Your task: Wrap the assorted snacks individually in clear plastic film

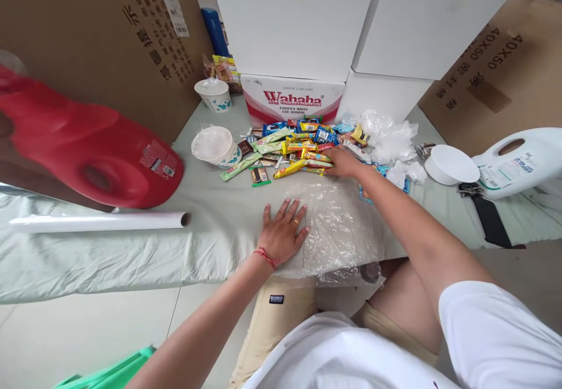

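My left hand (283, 231) lies flat with fingers spread, on the cloth and the left edge of a large clear plastic bag (342, 225). Its wrist wears a red string, and one finger a ring. My right hand (345, 162) reaches into the right side of a heap of wrapped snacks. Its thumb and fingers close around the right ends of yellow snack packets (309, 162); the fingertips are partly hidden. Green stick packets (259, 152), a blue packet (325, 136) and a small biscuit packet (260, 175) lie around them.
Two paper cups (216, 146) stand left of the heap. Crumpled clear bags (390, 137), a white bowl (452, 164) and a white jug (522, 161) are on the right. A red jug (100, 137) and white roll (105, 221) lie left. Boxes, including a Wahaha carton (294, 99), stand behind.
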Demonstrator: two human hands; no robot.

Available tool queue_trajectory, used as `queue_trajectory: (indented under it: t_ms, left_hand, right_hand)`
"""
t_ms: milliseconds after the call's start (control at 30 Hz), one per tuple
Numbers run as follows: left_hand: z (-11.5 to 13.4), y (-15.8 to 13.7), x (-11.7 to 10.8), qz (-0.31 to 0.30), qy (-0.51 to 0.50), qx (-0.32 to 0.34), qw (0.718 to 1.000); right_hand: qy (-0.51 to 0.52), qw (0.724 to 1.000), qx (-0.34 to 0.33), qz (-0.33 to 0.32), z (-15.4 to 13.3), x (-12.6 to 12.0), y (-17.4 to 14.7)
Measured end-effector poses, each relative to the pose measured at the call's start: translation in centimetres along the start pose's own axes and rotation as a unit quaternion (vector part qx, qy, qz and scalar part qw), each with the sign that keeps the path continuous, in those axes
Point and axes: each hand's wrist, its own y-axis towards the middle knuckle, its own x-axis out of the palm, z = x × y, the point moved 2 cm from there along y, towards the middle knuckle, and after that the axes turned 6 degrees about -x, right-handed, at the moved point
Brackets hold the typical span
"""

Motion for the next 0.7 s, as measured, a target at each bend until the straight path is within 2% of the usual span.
queue_trajectory:
  t_ms: [133, 233, 333, 400, 467, 600, 700]
  left_hand:
    - [-0.1, 0.9, -0.1, -0.012, 0.002, -0.027, 1.000]
    - [0.1, 1.5, -0.3, -0.031, 0.006, -0.042, 0.999]
    - [0.3, 1.7, -0.2, -0.042, 0.002, -0.049, 0.998]
    - [0.4, 1.7, -0.1, -0.038, -0.004, -0.049, 0.998]
    - [0.2, 1.7, -0.1, -0.025, -0.014, -0.045, 0.999]
    - [-0.5, 1.7, -0.3, -0.003, -0.070, -0.062, 0.996]
    - [-0.9, 1.7, -0.6, 0.008, -0.108, -0.087, 0.990]
  right_hand:
    - [0.072, 0.995, 0.055, 0.043, 0.9, -1.1, -1.7]
    - [0.134, 0.977, 0.097, 0.135, 0.9, -3.1, -4.3]
    - [0.184, 0.953, 0.081, 0.226, -1.2, -5.1, -7.7]
    - [0.200, 0.957, 0.051, 0.205, -3.8, -5.5, -9.9]
    - [0.205, 0.968, 0.021, 0.140, -6.8, -4.6, -11.8]
    - [0.197, 0.979, -0.002, 0.049, -11.3, -0.3, -13.7]
    - [0.144, 0.989, 0.006, 0.030, -12.5, 2.4, -13.8]
